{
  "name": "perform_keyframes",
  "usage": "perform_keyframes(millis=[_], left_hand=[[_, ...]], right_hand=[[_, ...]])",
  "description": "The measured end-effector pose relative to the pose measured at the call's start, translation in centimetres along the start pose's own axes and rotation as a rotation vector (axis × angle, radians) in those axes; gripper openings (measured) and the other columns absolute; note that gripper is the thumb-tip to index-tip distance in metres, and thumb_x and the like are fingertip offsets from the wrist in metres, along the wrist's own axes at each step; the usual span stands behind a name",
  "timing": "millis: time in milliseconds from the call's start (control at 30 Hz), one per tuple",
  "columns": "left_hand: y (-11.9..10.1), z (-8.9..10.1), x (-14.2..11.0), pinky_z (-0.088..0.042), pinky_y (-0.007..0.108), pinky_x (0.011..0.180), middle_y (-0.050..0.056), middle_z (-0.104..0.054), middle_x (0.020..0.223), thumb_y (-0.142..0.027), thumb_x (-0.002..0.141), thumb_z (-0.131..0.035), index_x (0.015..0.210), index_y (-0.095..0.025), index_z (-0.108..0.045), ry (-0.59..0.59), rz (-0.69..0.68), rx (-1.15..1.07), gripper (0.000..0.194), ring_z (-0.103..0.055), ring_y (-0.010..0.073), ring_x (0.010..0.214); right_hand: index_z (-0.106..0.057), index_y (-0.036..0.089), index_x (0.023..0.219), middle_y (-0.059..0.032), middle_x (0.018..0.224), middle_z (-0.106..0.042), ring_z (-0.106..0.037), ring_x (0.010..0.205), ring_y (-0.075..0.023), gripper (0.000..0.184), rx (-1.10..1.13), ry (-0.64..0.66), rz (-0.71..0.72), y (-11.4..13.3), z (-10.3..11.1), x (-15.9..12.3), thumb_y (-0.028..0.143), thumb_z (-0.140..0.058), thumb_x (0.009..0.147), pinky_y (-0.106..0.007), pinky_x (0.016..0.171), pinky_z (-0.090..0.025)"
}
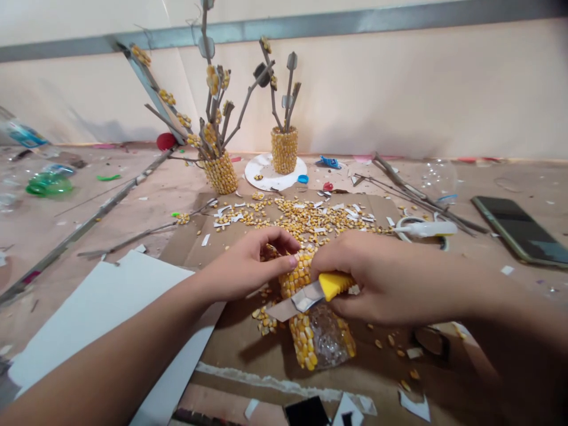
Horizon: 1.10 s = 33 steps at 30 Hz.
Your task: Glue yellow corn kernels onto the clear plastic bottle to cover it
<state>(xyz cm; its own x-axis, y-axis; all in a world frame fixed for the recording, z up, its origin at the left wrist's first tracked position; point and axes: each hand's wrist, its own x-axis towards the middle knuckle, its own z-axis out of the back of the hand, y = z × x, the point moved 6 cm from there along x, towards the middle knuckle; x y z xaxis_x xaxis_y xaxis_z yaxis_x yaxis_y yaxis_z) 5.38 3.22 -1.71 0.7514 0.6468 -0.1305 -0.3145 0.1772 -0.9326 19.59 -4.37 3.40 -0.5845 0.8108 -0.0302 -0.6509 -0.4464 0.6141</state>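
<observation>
A clear plastic bottle piece (331, 337) lies on brown cardboard (248, 384), largely covered in rows of yellow corn kernels (304, 343); a bare patch shows at its near end. My left hand (248, 263) curls at the far left part of the bottle, thumb and forefinger against its kernels; the other fingers are partly hidden. In my right hand (381, 278) is a utility knife (335, 286) with a yellow handle. Its blade is out, pointing left across the bottle. Loose kernels (302, 216) are heaped just beyond both hands.
Two kernel-covered pots with twigs, one pot (220, 173) at left and another pot (284, 149) on a white disc (252, 174), stand at the back. White sheets (115, 313) lie left. A glue gun (428, 229) and a phone (523, 228) lie right, near branches (399, 180).
</observation>
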Motion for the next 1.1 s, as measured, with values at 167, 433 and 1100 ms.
perform_keyframes(millis=[167, 433, 1100], left_hand=[[-0.4, 0.0, 0.0, -0.055, 0.032, 0.082, 0.006, -0.076, 0.098, -0.030, 0.087, -0.076, 0.099, -0.017, -0.074, -0.012, -0.033, 0.016, 0.017, -0.068, 0.0202, 0.090], [-0.3, -0.3, -0.1, -0.053, 0.033, 0.079, 0.008, -0.076, 0.099, -0.034, 0.087, -0.075, 0.100, -0.017, -0.075, 0.012, -0.007, 0.016, 0.021, -0.068, 0.0208, 0.088], [-0.1, -0.4, -0.2, -0.050, 0.033, 0.080, 0.003, -0.071, 0.094, -0.038, 0.084, -0.078, 0.100, -0.018, -0.069, 0.054, 0.039, -0.012, 0.027, -0.064, 0.0196, 0.086]], right_hand=[[-0.055, 0.023, 0.070, 0.0047, 0.065, -0.060, -0.053, 0.059, -0.0129, 0.022, -0.037, 0.025, -0.003, 0.1, -0.4, 0.1, 0.006, -0.069, 0.072, -0.027, 0.053, -0.033], [-0.070, 0.023, 0.090, 0.0008, 0.080, -0.072, -0.062, 0.068, -0.0157, 0.016, -0.039, -0.023, 0.006, -0.6, -0.6, 0.2, 0.011, -0.072, 0.081, -0.028, 0.060, -0.040], [-0.064, 0.021, 0.090, -0.0001, 0.084, -0.070, -0.059, 0.072, -0.0147, 0.005, 0.030, -0.019, -0.104, -1.3, 0.7, 0.4, 0.025, -0.067, 0.092, -0.027, 0.064, -0.036]])
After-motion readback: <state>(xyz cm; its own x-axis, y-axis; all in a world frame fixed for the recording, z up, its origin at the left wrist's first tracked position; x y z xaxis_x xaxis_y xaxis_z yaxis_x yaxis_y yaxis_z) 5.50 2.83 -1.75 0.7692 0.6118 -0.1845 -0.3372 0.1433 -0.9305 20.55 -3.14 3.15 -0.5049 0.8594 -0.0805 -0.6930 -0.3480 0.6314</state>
